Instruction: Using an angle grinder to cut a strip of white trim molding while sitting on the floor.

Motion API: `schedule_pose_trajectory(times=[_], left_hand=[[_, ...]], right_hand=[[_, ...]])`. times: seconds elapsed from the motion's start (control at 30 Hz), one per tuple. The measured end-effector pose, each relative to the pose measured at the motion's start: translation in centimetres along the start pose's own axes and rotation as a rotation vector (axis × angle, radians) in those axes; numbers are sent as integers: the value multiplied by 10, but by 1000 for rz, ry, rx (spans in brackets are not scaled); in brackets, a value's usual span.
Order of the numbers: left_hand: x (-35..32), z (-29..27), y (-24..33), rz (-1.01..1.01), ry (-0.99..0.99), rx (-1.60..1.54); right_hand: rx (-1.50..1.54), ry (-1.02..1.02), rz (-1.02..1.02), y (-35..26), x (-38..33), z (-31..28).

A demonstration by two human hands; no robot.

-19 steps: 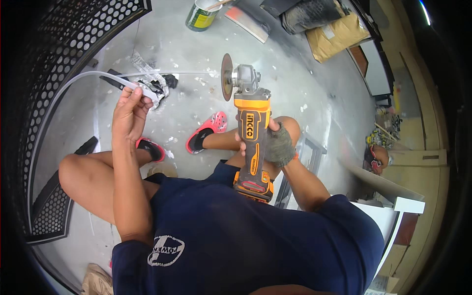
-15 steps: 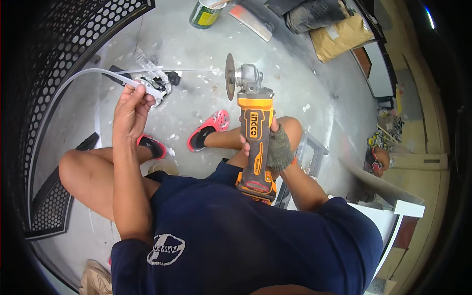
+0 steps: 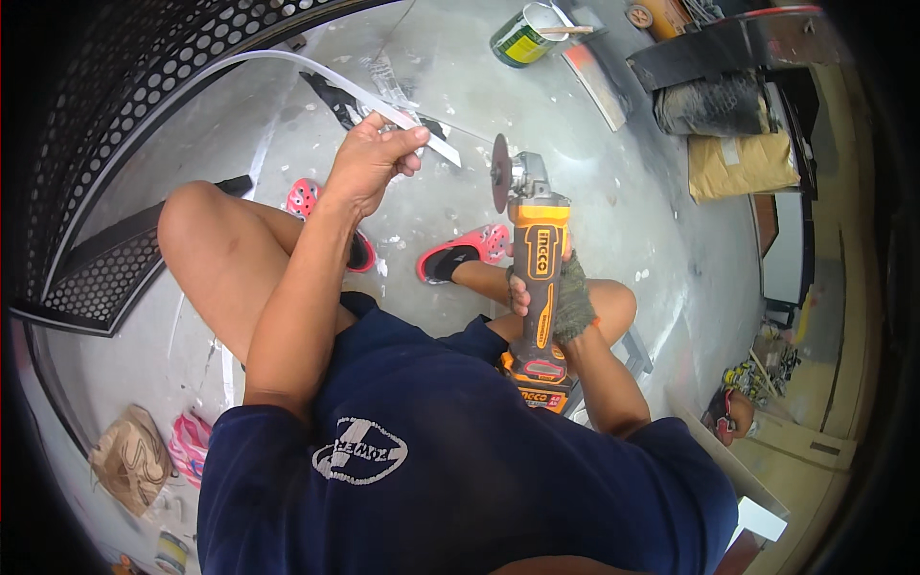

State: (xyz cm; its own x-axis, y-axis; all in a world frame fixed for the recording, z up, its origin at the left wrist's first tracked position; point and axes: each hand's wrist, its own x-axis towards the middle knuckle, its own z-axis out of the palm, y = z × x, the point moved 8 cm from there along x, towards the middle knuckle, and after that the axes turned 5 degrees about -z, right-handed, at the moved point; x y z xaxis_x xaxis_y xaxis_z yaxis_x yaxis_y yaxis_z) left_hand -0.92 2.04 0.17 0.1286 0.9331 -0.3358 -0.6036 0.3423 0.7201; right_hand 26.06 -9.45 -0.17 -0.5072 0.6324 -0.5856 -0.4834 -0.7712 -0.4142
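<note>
A long, thin, pale strip (image 3: 443,150) is pinched near its end by my left hand (image 3: 374,165); its free end sticks out to the right and its length arcs back along the far left. My right hand (image 3: 565,299), in a grey-green knitted glove with bare fingertips, wraps round the body of a yellow and dark grey cordless angle grinder (image 3: 535,251). The grinder stands head away from me, with its thin disc (image 3: 501,174) on the left side, edge-on. Between the strip's end and the disc is a small gap. Whether the disc spins I cannot tell.
Black perforated metal panels (image 3: 115,264) stand at the left. A paint can (image 3: 522,43), a brown packet (image 3: 743,165) and a dark roll (image 3: 714,105) lie at the far right. Crumpled scraps (image 3: 388,81) litter the grey floor. Paper and pink bags (image 3: 134,460) sit near left.
My left hand has moved right with the strip, bringing its end closer to the grinder's disc. My right hand keeps its hold on the grinder. The whole view has shifted, showing more at the near left.
</note>
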Motion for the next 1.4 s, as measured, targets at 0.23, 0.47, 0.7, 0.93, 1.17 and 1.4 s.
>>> schedule_pose_trajectory(times=[0.23, 0.47, 0.7, 0.93, 1.17, 1.4], left_hand=[[-1, -17, 2, 60, 54, 50], [4, -18, 4, 65, 56, 86], [1, -16, 2, 59, 24, 53], [-2, -16, 7, 79, 4, 63], [-4, -17, 9, 87, -14, 47], [-5, -17, 10, 98, -17, 30]], right_hand=[[-17, -34, 78, 19, 17, 21], [-37, -29, 81, 21, 22, 20], [-19, -49, 112, 24, 25, 18], [-23, -37, 127, 29, 25, 19], [1, -37, 137, 31, 24, 30], [-65, -31, 138, 32, 27, 15]])
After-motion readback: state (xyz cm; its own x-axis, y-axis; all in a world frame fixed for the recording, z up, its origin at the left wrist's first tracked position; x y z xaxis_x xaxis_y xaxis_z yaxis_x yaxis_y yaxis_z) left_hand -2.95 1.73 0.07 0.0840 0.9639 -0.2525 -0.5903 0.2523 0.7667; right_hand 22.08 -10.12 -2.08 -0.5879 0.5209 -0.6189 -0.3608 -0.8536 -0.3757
